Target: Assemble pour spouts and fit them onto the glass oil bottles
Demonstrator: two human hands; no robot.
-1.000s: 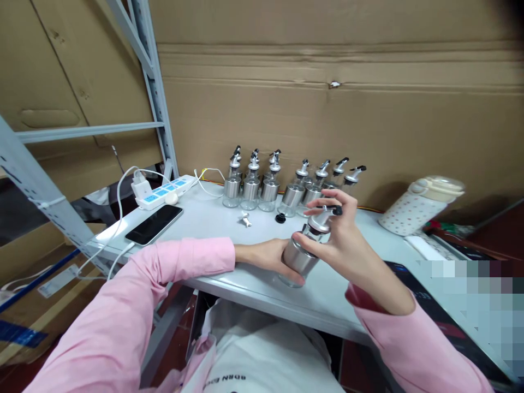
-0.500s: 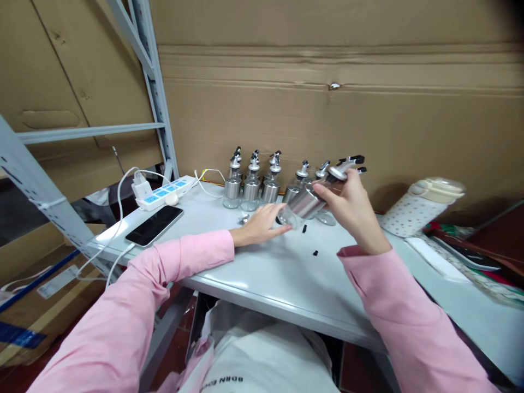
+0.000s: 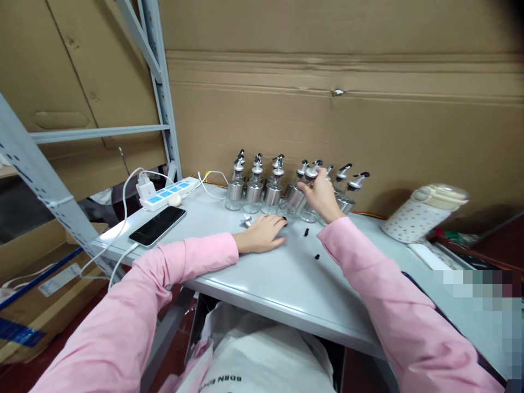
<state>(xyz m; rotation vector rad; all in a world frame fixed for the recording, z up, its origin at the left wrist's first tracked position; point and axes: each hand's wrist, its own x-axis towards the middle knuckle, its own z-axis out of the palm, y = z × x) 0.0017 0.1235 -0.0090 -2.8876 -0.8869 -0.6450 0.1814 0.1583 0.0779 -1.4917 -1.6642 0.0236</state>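
My right hand (image 3: pixel 321 194) grips the neck of an oil bottle (image 3: pixel 295 202) with a glass base, steel sleeve and silver-and-black pourer. The bottle leans slightly among other upright bottles at the back of the table. My left hand (image 3: pixel 262 233) lies palm down on the tabletop, thumb apart from the fingers. At its fingertips is a small black piece (image 3: pixel 285 219), partly hidden. A silver pourer part (image 3: pixel 247 220) lies just behind that hand. Two more black pieces, a longer one (image 3: pixel 306 232) and a shorter one (image 3: pixel 317 256), lie to the right.
Several oil bottles (image 3: pixel 254 194) stand in rows before the cardboard wall (image 3: pixel 245 109). On the left are a phone (image 3: pixel 158 226), a power strip (image 3: pixel 167 194) with white cables, and a metal shelf post (image 3: pixel 164 98). A dotted flask (image 3: pixel 421 215) leans at the right.
My right hand has carried the bottle back and left, from a strong tilt over the table to nearly upright among the others. My left hand has come off the bottle's base onto the table.
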